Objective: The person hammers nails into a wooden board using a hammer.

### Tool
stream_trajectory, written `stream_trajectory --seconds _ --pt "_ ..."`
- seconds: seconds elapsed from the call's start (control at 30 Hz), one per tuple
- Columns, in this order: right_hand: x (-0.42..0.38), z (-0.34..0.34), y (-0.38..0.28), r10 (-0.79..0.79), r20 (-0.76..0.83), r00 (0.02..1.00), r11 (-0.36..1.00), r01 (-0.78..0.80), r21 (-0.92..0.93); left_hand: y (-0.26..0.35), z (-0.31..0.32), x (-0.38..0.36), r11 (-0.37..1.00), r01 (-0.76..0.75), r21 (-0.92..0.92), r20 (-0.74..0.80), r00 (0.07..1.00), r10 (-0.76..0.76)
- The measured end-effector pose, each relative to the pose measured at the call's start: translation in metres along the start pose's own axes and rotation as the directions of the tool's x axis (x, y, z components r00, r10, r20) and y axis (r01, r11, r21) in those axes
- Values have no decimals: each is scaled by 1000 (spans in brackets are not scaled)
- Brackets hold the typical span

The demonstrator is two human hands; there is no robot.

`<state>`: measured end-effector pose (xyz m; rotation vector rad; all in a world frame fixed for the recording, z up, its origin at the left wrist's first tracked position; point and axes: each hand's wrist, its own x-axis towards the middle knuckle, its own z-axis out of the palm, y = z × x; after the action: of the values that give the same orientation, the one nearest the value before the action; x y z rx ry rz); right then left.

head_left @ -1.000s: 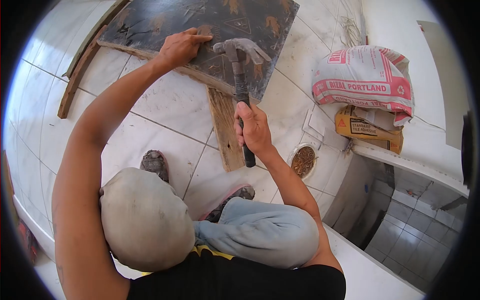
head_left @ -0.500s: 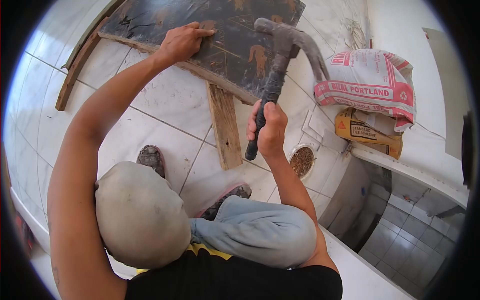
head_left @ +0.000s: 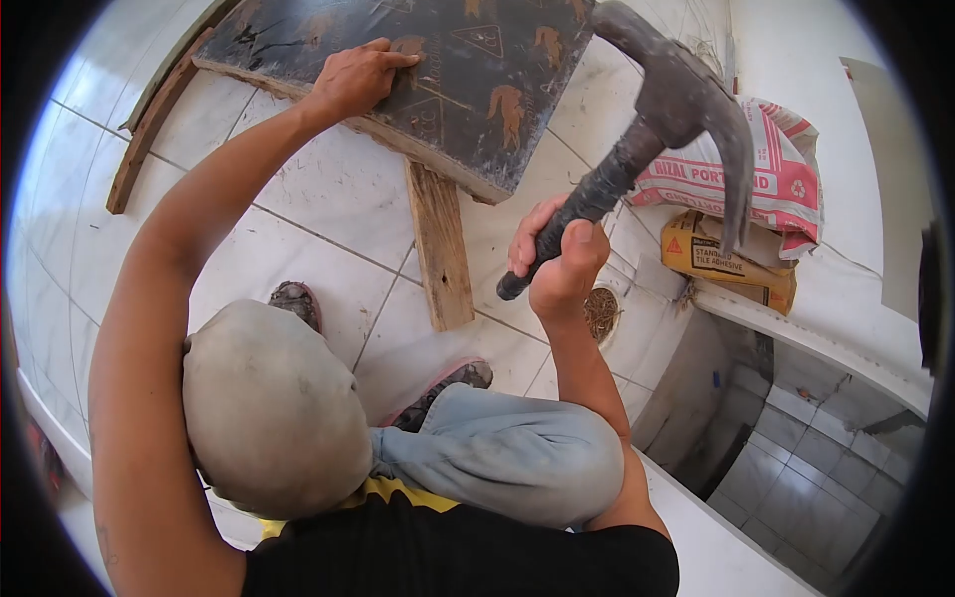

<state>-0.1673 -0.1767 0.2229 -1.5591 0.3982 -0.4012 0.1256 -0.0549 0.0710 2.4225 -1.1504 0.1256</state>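
Note:
My right hand (head_left: 569,261) grips the black wrapped handle of a claw hammer (head_left: 686,99), which is raised in the air, its curved claw toward the right. On the dark printed plywood panel (head_left: 468,95) rests my left hand (head_left: 356,78), the index finger reaching forward and the others curled. Whatever its fingertips pinch, if anything, is too small to make out. A rough wooden plank (head_left: 438,254) sticks out from beneath the panel's near edge.
A tub of nails (head_left: 602,313) stands on the white tiled floor (head_left: 308,189). At right lie a cement bag (head_left: 786,189) and a tile adhesive bag (head_left: 721,254), beside a sunken opening (head_left: 786,438). Curved wood strips (head_left: 159,129) lie at left.
The hammer has swung up and to the right in my right hand, nearer the camera. My left hand stays in nearly the same spot on the panel.

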Motion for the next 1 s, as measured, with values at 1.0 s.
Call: stream_trajectory --seconds 1.0 --pt "-9 3 101 115 107 988 961 -83 -265 -5 3 -2 999 8 -53 -25 1000 -10"
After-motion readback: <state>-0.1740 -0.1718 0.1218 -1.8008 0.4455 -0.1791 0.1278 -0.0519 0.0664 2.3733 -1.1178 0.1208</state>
